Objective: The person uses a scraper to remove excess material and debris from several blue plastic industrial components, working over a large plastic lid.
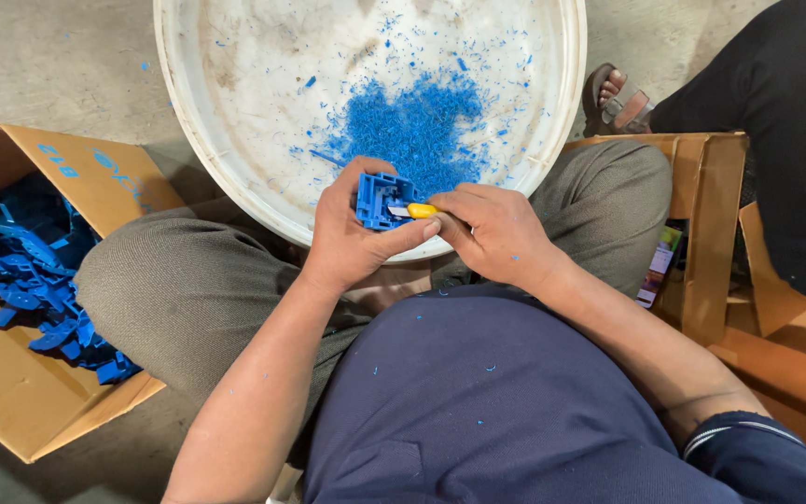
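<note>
Two hands: both are working together at the near rim of a wide round white plastic basin (235, 177), above the person's lap.
Left hand: the left hand (352, 233) is curling tightly around a small blue moulded plastic part (377, 200), with the fingers wrapping over its top and the thumb lying under it, pointing right.
Right hand: the right hand (496, 231) is closing around a yellow-handled cutter (419, 211), of which only the yellow tip and a short pale blade are showing.
Blue part: it is sitting in the left hand's grip, just left of the right hand, with the cutter's tip touching its right edge.
Shavings: a heap of blue plastic shavings (412, 126) is lying in the basin just beyond the hands.
Left side: an open brown cardboard box (11, 392) is holding many more blue plastic pieces (34, 280) beside the person's left knee.
Right side: another brown cardboard box (711, 224) is standing by the right knee, near another person's sandalled foot (616, 98).
</note>
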